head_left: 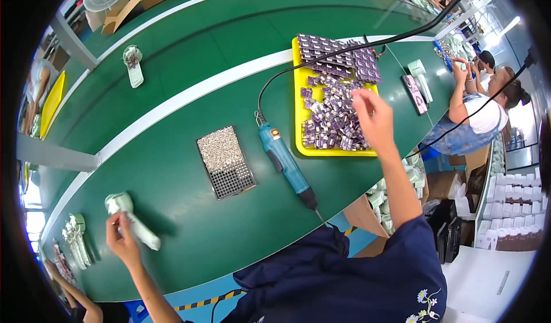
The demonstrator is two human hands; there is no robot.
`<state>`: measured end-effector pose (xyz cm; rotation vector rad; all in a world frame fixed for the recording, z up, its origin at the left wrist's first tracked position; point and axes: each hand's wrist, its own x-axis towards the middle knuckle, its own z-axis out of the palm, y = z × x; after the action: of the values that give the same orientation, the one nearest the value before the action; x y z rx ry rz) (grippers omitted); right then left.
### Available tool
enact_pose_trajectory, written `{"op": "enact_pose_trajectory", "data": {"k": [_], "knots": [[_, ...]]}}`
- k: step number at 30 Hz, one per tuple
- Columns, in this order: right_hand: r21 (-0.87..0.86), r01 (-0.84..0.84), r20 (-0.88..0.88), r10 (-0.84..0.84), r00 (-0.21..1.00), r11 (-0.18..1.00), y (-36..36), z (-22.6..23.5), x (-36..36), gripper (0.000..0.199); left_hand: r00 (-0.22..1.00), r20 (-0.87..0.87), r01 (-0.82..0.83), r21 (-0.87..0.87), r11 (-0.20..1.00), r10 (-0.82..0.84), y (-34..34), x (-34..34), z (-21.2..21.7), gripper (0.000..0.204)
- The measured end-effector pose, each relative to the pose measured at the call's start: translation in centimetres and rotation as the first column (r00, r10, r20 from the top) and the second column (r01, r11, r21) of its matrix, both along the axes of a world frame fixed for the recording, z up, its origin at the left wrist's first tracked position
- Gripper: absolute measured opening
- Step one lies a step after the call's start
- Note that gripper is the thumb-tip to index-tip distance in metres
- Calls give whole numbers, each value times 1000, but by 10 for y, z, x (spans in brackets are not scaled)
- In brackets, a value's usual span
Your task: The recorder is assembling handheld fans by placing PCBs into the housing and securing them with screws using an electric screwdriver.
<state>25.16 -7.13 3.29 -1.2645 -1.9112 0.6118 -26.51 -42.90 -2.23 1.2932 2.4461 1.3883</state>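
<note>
At the left of the bench, my left hand (121, 240) has its thumb and fingers closed at the side of a pale green housing (143, 232) with a rounded head and a long handle. The housing lies at a slant on the green top. My right hand (376, 119) is over the right side of a yellow tray (298, 125), its thumb and forefinger pinched together. Whatever is between those fingertips is too small to make out. Loose small purple circuit boards (333, 113) fill the tray's near part, and unsplit purple board panels (324, 50) lie at its far end.
A teal electric screwdriver (287, 162) with a black cable lies between the tray and a black screw block (227, 162) full of screws. More pale green housings (76, 240) lie at far left; another (133, 67) rests beyond the white rail. A co-worker (476, 105) sits at right.
</note>
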Motion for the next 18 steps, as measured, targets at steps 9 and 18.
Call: {"op": "enact_pose_trajectory", "data": {"k": [9, 18], "knots": [[93, -368, 618, 236, 750, 925, 84, -26, -57, 33, 945, 113, 310, -13, 951, -306, 84, 130, 18, 4], [45, -386, 570, 294, 767, 921, 85, -10, -62, 31, 891, -132, 446, 84, 891, -434, 92, 140, 11, 16]]}}
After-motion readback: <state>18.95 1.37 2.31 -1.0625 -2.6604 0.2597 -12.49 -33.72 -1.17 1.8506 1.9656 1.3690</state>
